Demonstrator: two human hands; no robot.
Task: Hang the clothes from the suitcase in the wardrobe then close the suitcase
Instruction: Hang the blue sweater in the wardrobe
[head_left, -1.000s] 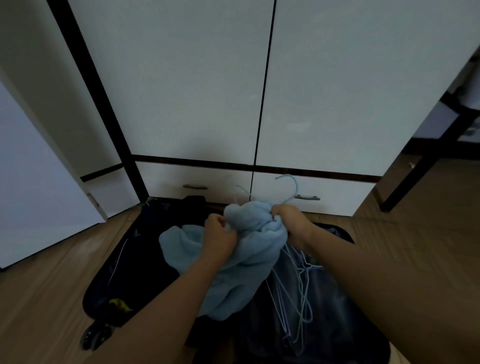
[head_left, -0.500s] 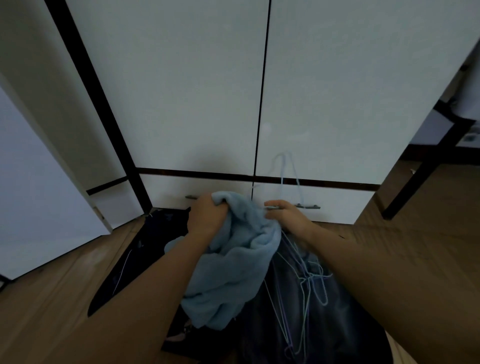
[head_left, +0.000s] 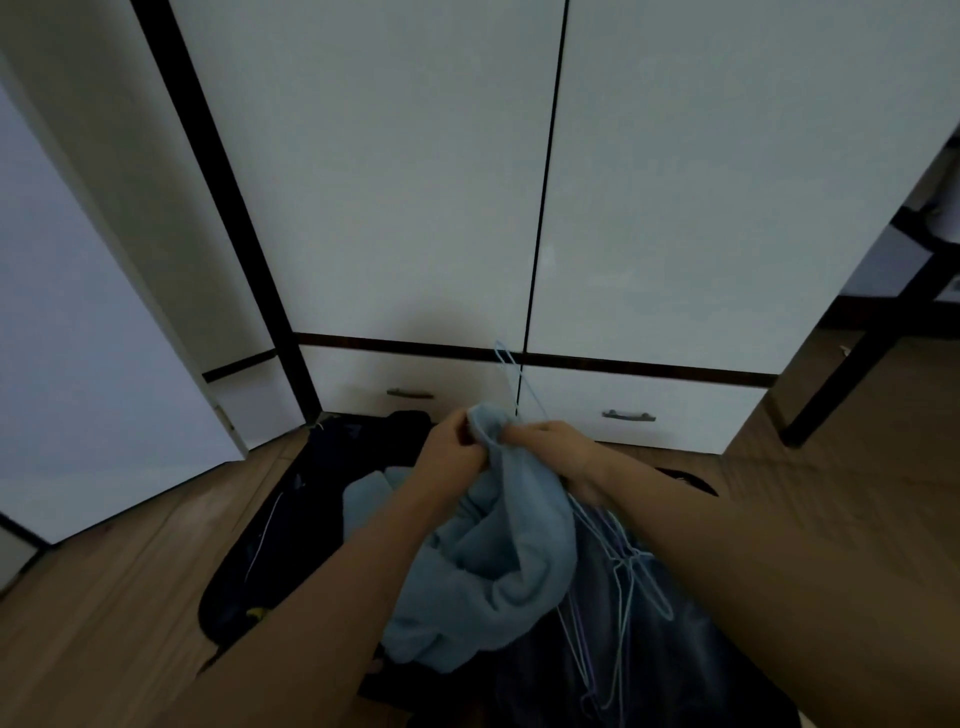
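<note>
A light blue garment (head_left: 498, 566) hangs bunched between my hands above the open dark suitcase (head_left: 270, 561) on the floor. My left hand (head_left: 452, 452) grips the garment's top edge. My right hand (head_left: 550, 447) pinches the same edge together with a thin blue wire hanger (head_left: 514, 379), whose hook sticks up in front of the wardrobe (head_left: 415, 208). Several more wire hangers (head_left: 618, 587) dangle below my right wrist over dark clothes in the suitcase. The two wardrobe doors facing me are closed.
Two drawers with metal handles (head_left: 628, 415) run under the wardrobe doors. A white door panel (head_left: 88, 338) stands open at the left. A dark furniture frame (head_left: 878, 332) stands at the right. Wooden floor (head_left: 104, 597) surrounds the suitcase.
My hands have come closer together at the garment's top edge. The hanger's hook now leans left in front of the drawer line. The garment hangs lower and looser.
</note>
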